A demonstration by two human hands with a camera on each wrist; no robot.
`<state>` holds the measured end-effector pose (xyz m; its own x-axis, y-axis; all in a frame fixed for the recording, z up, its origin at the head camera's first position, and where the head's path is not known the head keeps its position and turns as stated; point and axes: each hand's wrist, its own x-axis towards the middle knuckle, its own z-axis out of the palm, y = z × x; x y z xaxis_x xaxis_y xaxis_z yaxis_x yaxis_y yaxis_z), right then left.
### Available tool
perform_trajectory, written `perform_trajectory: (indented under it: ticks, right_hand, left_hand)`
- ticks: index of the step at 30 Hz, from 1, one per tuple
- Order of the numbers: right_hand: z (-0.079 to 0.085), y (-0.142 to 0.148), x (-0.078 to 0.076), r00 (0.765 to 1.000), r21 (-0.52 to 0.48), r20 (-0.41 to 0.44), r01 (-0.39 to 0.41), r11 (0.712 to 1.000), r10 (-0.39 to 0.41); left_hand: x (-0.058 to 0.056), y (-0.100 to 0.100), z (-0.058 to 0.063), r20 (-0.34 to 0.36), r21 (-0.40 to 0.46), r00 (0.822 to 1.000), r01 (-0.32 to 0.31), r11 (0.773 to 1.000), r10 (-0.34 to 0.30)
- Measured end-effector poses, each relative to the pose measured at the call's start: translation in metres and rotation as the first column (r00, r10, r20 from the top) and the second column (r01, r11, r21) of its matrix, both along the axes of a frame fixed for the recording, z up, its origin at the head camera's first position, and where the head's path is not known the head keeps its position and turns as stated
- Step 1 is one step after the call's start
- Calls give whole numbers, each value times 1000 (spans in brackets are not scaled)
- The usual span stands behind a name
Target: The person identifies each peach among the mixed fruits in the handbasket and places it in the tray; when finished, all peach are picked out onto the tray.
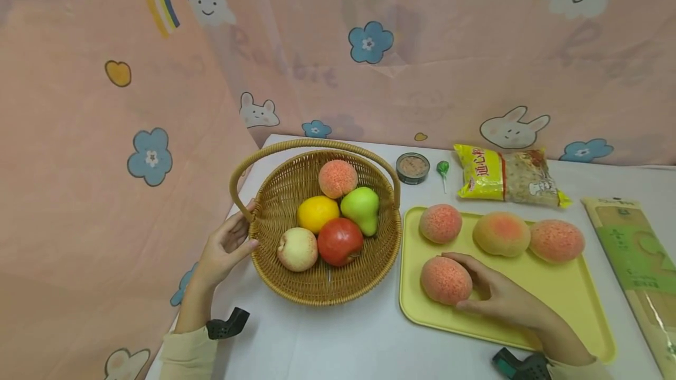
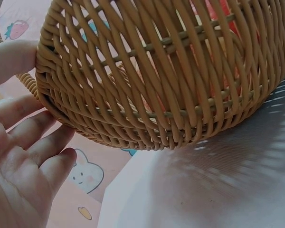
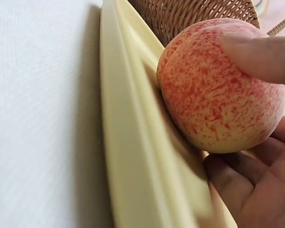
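Note:
At the left rim of the wicker basket (image 1: 285,292), my left hand (image 1: 227,248) rests beside the handle's base. Its thumb and fairly straight fingers (image 2: 52,147) touch the rim from outside. Inside the basket lie a peach (image 1: 338,179), a yellow lemon (image 1: 318,214), a green pear (image 1: 361,209), a red apple (image 1: 340,242) and a pale, speckled fruit (image 1: 297,249). My right hand (image 1: 502,295) grips another peach (image 3: 218,90) over the near left part of the yellow tray (image 1: 549,309), thumb on one side and fingers on the other.
Behind the held fruit, the tray bears two red-speckled peaches (image 1: 440,223) and a yellowish peach (image 1: 500,234). A round tin (image 1: 413,168), green lollipop (image 1: 443,169) and yellow food bag (image 1: 509,176) stand at the back. A long green packet (image 1: 636,257) lies at right.

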<state>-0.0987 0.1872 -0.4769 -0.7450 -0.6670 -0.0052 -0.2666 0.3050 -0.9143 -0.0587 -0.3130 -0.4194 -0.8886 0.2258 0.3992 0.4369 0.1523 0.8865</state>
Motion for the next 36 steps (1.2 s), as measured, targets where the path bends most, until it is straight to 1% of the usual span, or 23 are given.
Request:
perform_trajectory:
  ticks: [4, 7, 11, 15, 18, 19, 21, 25, 27, 31, 34, 36]
  right_hand:
    - [4, -1, 1, 1000, 26, 6, 8, 1000, -8]
    - [10, -1, 2, 1000, -3, -22, 12, 1000, -13]
    - [23, 0, 4, 993, -86, -117, 8, 996, -18]
    - [38, -4, 5, 978, -126, -208, -10, 992, -17]
    - [52, -13, 5, 966, -143, -258, -41, 989, 3]
    - [57, -16, 4, 959, -149, -282, -55, 987, 11]
    - [69, -25, 4, 953, -143, -301, -72, 987, 25]
    - [93, -48, 4, 937, -86, -348, -69, 994, 35]
    - [102, -62, 4, 932, -69, -359, -72, 995, 43]
    - [118, -92, 2, 921, -81, -381, -120, 989, 81]
    - [131, -114, -1, 914, -38, -393, -126, 991, 101]
    - [139, -128, -6, 915, 3, -387, -122, 992, 114]
  left_hand:
    - [0, -1, -1, -3, -1, 1000, -4, 1000, 4]
    - [-1, -1, -1, -9, 1, 1000, 1, 1000, -1]
    - [-2, 0, 1, 4, -15, 1000, -7, 1000, 7]
    - [-1, 0, 3, 32, -29, 999, -23, 999, 24]
    - [-1, 0, 2, 37, -23, 999, -25, 999, 26]
    - [0, -1, 1, 35, -19, 999, -24, 1000, 24]
    - [0, -1, 0, 21, -13, 1000, -21, 1000, 22]
    - [-1, -2, -2, -4, -10, 1000, -15, 1000, 15]
    - [-1, -2, -2, 4, -13, 1000, -17, 1000, 17]
    - [0, -1, -1, 22, -11, 1000, -12, 1000, 12]
    - [0, -1, -1, 16, -4, 1000, -5, 1000, 5]
    - [-1, -1, -2, 4, 0, 1000, 4, 1000, -4]
